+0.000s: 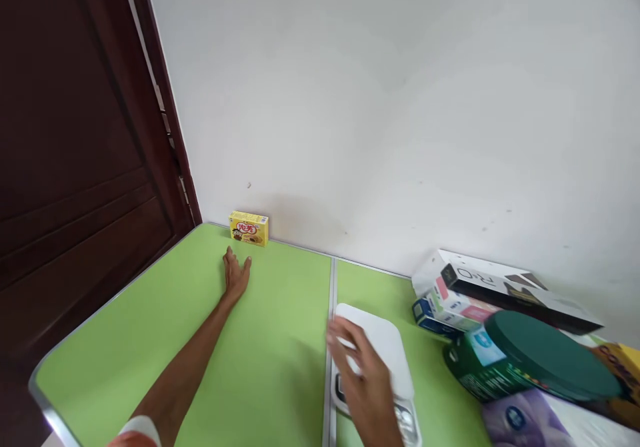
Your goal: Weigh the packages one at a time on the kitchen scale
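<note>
Near the far left corner of the green table stands a small yellow snack box (249, 229) with Chinese lettering, upright against the wall. My left hand (236, 274) reaches toward it, thumb and fingers apart, just in front of the box and holding nothing. My right hand (363, 374), blurred by motion, hovers over a white kitchen scale (385, 337) and hides part of its display and buttons. Its fingers are bent and slightly apart, with no object visible in them.
Boxes crowd the right side: a long black-and-white box (520, 290), smaller cartons (457, 307), a green tub (545, 357) and a purple tissue pack (525, 420). A metal seam (333, 294) splits the green table (270, 314). A white wall and a dark door (75, 134) border it.
</note>
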Action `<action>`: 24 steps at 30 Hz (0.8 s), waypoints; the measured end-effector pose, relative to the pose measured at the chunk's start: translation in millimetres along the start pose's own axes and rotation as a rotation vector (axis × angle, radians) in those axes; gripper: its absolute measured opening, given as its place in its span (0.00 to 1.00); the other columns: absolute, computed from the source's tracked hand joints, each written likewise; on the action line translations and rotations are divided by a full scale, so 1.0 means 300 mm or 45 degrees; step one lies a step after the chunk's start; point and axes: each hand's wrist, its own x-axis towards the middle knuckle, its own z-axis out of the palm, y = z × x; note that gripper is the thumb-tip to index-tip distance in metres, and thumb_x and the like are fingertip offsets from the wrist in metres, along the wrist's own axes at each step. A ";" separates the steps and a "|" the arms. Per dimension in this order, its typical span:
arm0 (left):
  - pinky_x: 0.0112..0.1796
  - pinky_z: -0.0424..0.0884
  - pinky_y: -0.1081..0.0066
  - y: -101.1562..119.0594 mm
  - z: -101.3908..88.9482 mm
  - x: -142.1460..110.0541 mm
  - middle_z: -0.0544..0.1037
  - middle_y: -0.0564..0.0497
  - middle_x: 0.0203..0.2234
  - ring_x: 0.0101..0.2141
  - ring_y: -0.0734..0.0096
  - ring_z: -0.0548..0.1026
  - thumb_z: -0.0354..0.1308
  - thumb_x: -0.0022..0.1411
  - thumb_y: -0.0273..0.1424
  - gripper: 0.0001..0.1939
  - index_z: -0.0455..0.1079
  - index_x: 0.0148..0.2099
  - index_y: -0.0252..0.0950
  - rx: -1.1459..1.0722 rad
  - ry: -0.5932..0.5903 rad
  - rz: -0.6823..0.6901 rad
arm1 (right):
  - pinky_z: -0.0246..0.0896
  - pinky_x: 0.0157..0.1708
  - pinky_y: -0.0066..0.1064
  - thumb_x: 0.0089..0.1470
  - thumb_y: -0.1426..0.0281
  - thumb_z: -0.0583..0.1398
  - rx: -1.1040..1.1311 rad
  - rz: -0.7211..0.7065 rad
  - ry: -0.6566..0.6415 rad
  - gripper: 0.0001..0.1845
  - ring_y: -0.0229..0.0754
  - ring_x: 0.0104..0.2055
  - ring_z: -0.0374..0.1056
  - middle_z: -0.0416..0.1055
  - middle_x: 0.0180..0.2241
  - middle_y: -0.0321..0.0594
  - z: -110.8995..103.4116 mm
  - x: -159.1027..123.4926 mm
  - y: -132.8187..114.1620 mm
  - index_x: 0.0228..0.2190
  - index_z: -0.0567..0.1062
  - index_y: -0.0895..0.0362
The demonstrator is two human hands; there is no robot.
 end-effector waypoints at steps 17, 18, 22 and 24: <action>0.70 0.55 0.58 -0.142 0.134 0.379 0.63 0.34 0.69 0.70 0.54 0.61 0.58 0.57 0.20 0.42 0.52 0.72 0.29 0.011 0.072 -0.013 | 0.33 0.75 0.58 0.57 0.70 0.56 -0.043 -0.039 -0.162 0.50 0.59 0.78 0.34 0.41 0.76 0.57 0.863 0.836 0.084 0.73 0.38 0.63; 0.70 0.56 0.58 -0.141 0.130 0.376 0.65 0.34 0.68 0.69 0.54 0.63 0.59 0.57 0.20 0.40 0.55 0.71 0.29 0.016 0.077 -0.018 | 0.34 0.75 0.58 0.56 0.70 0.56 -0.047 -0.047 -0.167 0.51 0.60 0.78 0.35 0.43 0.76 0.55 0.862 0.837 0.089 0.73 0.38 0.62; 0.66 0.63 0.54 -0.123 0.083 0.325 0.72 0.36 0.60 0.63 0.53 0.70 0.58 0.57 0.21 0.30 0.64 0.63 0.32 0.004 0.081 -0.049 | 0.36 0.75 0.57 0.53 0.71 0.57 -0.073 -0.069 -0.174 0.52 0.61 0.77 0.39 0.46 0.75 0.55 0.832 0.771 0.089 0.73 0.40 0.61; 0.64 0.66 0.52 -0.111 0.039 0.271 0.74 0.38 0.56 0.59 0.54 0.73 0.59 0.57 0.22 0.27 0.66 0.59 0.34 -0.018 0.065 -0.054 | 0.36 0.75 0.57 0.53 0.71 0.57 -0.082 -0.070 -0.167 0.52 0.61 0.77 0.40 0.46 0.75 0.54 0.808 0.710 0.077 0.73 0.40 0.61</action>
